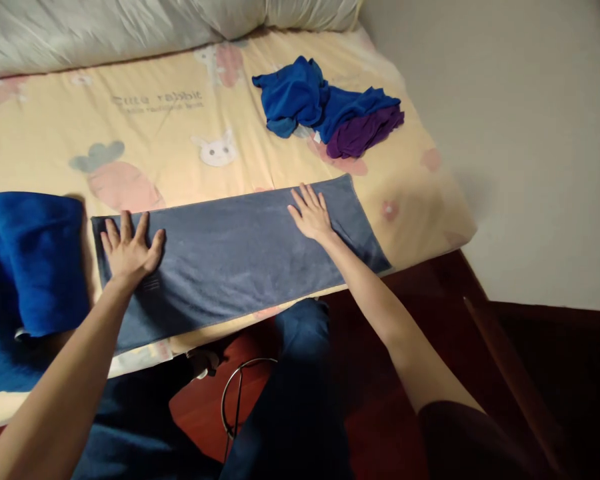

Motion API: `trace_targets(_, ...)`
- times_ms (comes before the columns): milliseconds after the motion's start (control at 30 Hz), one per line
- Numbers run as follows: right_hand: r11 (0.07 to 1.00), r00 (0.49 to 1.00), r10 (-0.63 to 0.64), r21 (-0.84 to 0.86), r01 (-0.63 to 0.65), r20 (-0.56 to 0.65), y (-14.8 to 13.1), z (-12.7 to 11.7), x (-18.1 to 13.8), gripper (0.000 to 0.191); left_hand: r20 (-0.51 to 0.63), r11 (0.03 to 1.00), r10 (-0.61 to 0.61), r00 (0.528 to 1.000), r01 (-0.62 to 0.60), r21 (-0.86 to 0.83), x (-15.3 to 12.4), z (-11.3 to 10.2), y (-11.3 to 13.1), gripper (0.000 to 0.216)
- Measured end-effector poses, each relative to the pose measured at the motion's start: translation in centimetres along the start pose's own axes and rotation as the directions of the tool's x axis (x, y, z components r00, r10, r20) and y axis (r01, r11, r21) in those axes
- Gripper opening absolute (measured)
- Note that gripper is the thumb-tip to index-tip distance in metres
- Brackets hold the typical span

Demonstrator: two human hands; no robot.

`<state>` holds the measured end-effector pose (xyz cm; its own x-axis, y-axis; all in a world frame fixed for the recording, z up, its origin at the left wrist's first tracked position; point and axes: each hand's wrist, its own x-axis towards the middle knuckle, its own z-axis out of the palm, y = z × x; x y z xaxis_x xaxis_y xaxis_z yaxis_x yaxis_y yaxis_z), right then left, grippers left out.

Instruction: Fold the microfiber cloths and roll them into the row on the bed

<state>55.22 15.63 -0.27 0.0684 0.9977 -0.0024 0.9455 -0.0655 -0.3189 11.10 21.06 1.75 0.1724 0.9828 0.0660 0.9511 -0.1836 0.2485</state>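
Left hand [130, 252] and right hand [312, 215] lie flat, fingers spread, gripping nothing, on the grey towel [225, 257] along the near edge of the bed [173, 147]. Light, even outward strokes should flatten it best. Its long axis? Nearly parallel to that edge, one end toward the near right corner.

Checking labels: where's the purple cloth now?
In the head view, upper right of centre, the purple cloth lies on the rabbit-print sheet, touching the crumpled blue cloth, beyond the right hand.
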Motion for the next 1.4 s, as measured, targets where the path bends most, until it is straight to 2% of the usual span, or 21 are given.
trace_targets(100,0.989,0.993,0.119,-0.086,-0.119,-0.001,4.8,-1.7,0.2,0.065,-0.034,1.0,0.003,0.999,-0.003,0.009,0.5,-0.1,-0.9,0.073)
trace_targets(200,0.975,0.985,0.171,-0.138,-0.172,-0.021,8.5,-2.2,0.8,0.065,-0.073,0.999,0.049,0.996,-0.049,0.012,0.9,-0.1,-1.1,0.073)
trace_targets(367,0.963,0.972,0.225,-0.139,-0.232,-0.061,11.6,-2.6,2.0,0.065,-0.084,0.993,0.119,0.989,-0.12,-0.004,0.9,-0.9,-1.5,0.07)
trace_targets(433,0.96,0.969,0.241,-0.135,-0.247,-0.06,11.4,-3.1,1.7,0.066,-0.105,0.993,0.117,0.988,-0.118,0.001,0.4,-1.2,-2.3,0.067)
trace_targets(533,0.96,0.969,0.226,-0.142,-0.239,-0.105,9.3,-4.1,-0.3,0.067,-0.097,0.998,0.061,0.993,-0.061,0.002,0.0,-1.5,-4.3,0.066)
trace_targets(633,0.978,0.985,0.124,-0.151,-0.141,-0.118,6.5,-4.5,-4.4,0.067,0.005,1.0,0.012,1.0,-0.012,-0.006,0.2,-1.7,-5.9,0.071)
trace_targets(733,0.988,0.995,0.077,-0.132,-0.085,-0.066,5.3,-4.4,-9.8,0.066,0.02,0.999,-0.038,0.999,0.038,0.01,-0.7,-2.0,-5.0,0.074)
trace_targets(833,0.98,0.987,0.145,-0.129,-0.152,-0.063,6.6,-4.1,-15.1,0.064,-0.016,1.0,0.01,1.0,-0.011,-0.01,-4.7,-2.3,-2.3,0.073)
trace_targets(933,0.964,0.972,0.214,-0.141,-0.226,-0.096,8.7,-4.2,-18.9,0.065,0.002,0.997,0.053,0.999,-0.053,-0.053,-11.4,-2.5,-0.4,0.072)
trace_targets(1067,0.952,0.956,0.277,-0.112,-0.286,-0.093,9.8,-4.7,-21.0,0.065,-0.016,0.998,-0.019,1.0,0.018,-0.063,-19.3,-2.4,-1.1,0.073)
trace_targets(1167,0.933,0.93,0.339,-0.078,-0.352,-0.142,8.3,-4.9,-20.6,0.063,0.002,0.999,0.031,1.0,-0.031,-0.044,-22.2,-2.5,-2.1,0.074)
trace_targets(1233,0.933,0.919,0.337,-0.056,-0.354,-0.205,5.6,-5.0,-19.7,0.063,0.002,0.997,0.067,0.998,-0.067,-0.024,-22.7,-3.0,-1.7,0.073)
trace_targets(1333,0.971,0.946,0.231,-0.011,-0.239,-0.226,-1.1,-4.7,-17.1,0.063,0.002,0.992,0.128,0.992,-0.128,-0.013,-21.1,-3.4,1.2,0.071)
trace_targets(1400,0.997,0.983,0.079,0.028,-0.075,-0.165,-6.5,-3.5,-15.0,0.061,0.021,0.981,0.194,0.981,-0.193,-0.027,-18.9,-2.8,4.2,0.07)
